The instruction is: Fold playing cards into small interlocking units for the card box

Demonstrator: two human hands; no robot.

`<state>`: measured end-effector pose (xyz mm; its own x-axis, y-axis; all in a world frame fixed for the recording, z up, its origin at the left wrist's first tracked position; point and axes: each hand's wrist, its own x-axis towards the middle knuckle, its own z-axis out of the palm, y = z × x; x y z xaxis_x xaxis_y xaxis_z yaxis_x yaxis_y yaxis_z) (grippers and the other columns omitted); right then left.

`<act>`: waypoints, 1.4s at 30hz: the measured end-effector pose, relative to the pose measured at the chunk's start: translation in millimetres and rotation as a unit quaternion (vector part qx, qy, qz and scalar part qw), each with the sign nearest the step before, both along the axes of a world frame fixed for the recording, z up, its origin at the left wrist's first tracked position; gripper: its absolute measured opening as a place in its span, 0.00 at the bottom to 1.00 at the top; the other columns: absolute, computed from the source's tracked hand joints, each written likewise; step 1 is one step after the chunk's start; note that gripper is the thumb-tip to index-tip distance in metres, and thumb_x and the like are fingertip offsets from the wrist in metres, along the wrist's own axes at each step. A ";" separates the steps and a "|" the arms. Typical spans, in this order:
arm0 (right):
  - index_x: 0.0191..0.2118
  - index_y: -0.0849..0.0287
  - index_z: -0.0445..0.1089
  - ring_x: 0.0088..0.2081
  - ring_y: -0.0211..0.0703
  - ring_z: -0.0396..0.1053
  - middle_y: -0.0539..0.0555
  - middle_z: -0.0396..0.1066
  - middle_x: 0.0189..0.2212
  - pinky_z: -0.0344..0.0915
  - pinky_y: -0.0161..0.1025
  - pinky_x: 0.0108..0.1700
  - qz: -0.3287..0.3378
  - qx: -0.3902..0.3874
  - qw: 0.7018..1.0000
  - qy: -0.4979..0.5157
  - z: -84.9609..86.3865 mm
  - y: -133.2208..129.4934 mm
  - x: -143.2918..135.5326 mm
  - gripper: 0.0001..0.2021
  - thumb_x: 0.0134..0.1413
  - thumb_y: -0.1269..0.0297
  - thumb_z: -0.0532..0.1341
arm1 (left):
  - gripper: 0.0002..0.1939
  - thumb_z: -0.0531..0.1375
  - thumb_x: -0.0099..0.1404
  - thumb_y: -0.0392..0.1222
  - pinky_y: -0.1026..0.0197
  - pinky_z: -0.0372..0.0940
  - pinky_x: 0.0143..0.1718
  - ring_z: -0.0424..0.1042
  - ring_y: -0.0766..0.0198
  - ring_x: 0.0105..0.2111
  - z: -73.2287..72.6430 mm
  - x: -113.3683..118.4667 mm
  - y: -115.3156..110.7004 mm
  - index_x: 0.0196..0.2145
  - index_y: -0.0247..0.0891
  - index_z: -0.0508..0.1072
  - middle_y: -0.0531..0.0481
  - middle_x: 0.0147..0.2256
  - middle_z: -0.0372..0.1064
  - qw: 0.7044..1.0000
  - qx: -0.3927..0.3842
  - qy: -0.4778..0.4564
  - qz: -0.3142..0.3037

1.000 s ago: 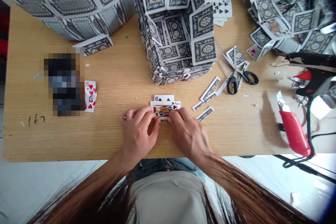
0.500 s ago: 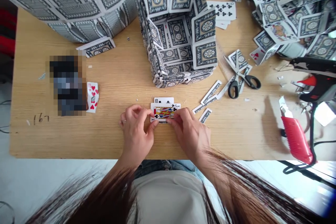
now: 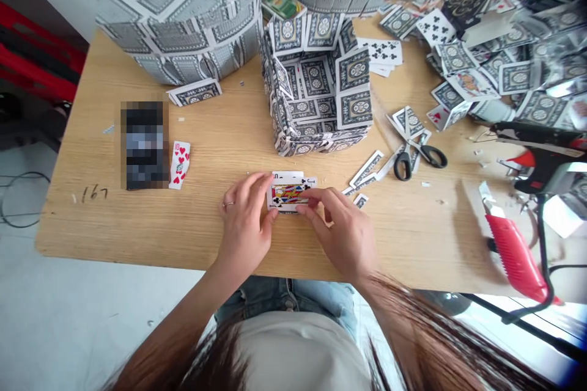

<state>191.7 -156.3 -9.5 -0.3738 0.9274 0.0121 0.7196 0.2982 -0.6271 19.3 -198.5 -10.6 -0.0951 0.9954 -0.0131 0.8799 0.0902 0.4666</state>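
A jack of clubs playing card [image 3: 290,193] lies face up near the table's front edge, over another card [image 3: 288,175] whose top strip shows behind it. My left hand [image 3: 247,214] grips the jack's left end, thumb at the lower corner and fingers at the upper one. At the right end, my right hand [image 3: 343,220] pinches the jack between thumb and fingertips. Beyond both hands stands an open box built from playing cards [image 3: 300,145], with backs facing out and raised card flaps.
Scissors [image 3: 408,140] and cut card strips [image 3: 367,168] lie to the right. Further right are a red-handled cutter [image 3: 513,250], a glue gun [image 3: 541,146] and a heap of cards [image 3: 477,82]. Left are a ten of hearts [image 3: 180,165] and a blurred dark object [image 3: 144,146]. Large card-covered structures [image 3: 183,24] stand behind.
The view has shifted, bringing more of the table's far side into sight. My left fingers have moved up to the card's top left corner. Both hands stay at the jack.
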 end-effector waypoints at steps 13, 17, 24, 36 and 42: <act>0.60 0.50 0.66 0.60 0.52 0.58 0.58 0.62 0.62 0.61 0.52 0.56 0.147 0.135 0.974 -0.104 -20.0 22.7 13.3 0.21 0.64 0.72 0.53 | 0.22 0.55 0.69 0.38 0.48 0.51 0.59 0.62 0.52 0.58 -9.6 -1.4 -6.2 0.59 0.40 0.62 0.43 0.59 0.65 0.998 0.060 -0.012 -0.012; 0.56 0.47 0.69 0.52 0.51 0.62 0.57 0.67 0.54 0.63 0.50 0.52 0.112 0.135 0.979 -0.101 -23.1 14.1 10.8 0.19 0.63 0.69 0.55 | 0.18 0.53 0.70 0.39 0.49 0.51 0.57 0.62 0.52 0.57 -11.9 1.3 -9.9 0.56 0.41 0.66 0.44 0.59 0.66 0.997 0.068 0.019 -0.022; 0.61 0.56 0.65 0.49 0.52 0.59 0.61 0.66 0.47 0.64 0.51 0.52 0.133 0.093 0.982 -0.093 -11.4 -6.7 7.3 0.24 0.62 0.76 0.51 | 0.19 0.55 0.70 0.38 0.49 0.51 0.57 0.63 0.52 0.57 -15.1 3.4 -11.6 0.57 0.39 0.66 0.44 0.59 0.66 0.995 0.088 0.038 -0.035; 0.59 0.58 0.66 0.63 0.47 0.60 0.60 0.65 0.60 0.61 0.50 0.61 0.159 0.124 0.979 -0.033 -19.4 2.7 8.8 0.18 0.65 0.66 0.55 | 0.17 0.55 0.69 0.37 0.46 0.52 0.57 0.62 0.51 0.58 -15.7 3.5 -12.3 0.55 0.44 0.70 0.46 0.60 0.65 0.994 0.086 0.052 -0.045; 0.59 0.60 0.67 0.62 0.49 0.61 0.61 0.65 0.60 0.63 0.50 0.60 0.156 0.145 0.976 -0.042 -20.8 -0.3 7.1 0.19 0.64 0.64 0.57 | 0.18 0.55 0.70 0.38 0.47 0.53 0.58 0.62 0.52 0.58 -17.5 4.2 -10.4 0.56 0.40 0.68 0.43 0.60 0.65 0.993 0.095 0.043 -0.054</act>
